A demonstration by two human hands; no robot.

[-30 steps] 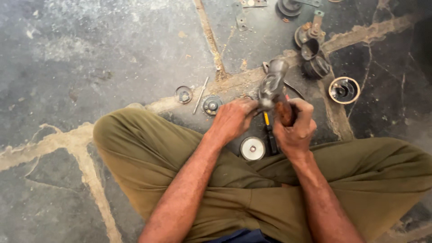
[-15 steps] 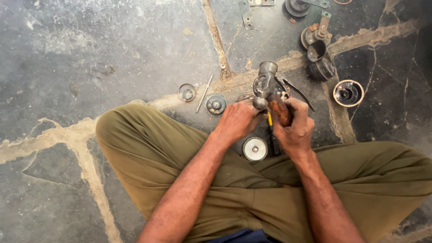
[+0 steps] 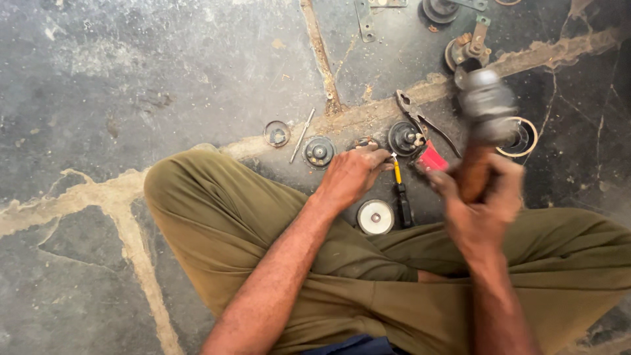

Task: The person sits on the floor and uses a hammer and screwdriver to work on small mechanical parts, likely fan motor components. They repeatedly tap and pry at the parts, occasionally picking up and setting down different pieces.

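Head view: the right hand (image 3: 483, 200) is wrapped tight round the brown wooden handle of a grey steel-headed hammer (image 3: 485, 112), raised and blurred above the dark cracked concrete floor (image 3: 164, 79). The left hand (image 3: 348, 174) presses its fingertips together on a small dark metal piece (image 3: 365, 142) on the floor, just beside one round black ribbed metal disc (image 3: 404, 137). One yellow-and-black screwdriver (image 3: 399, 190), one pair of dark pliers (image 3: 420, 121) and one white round disc (image 3: 375, 217) lie near
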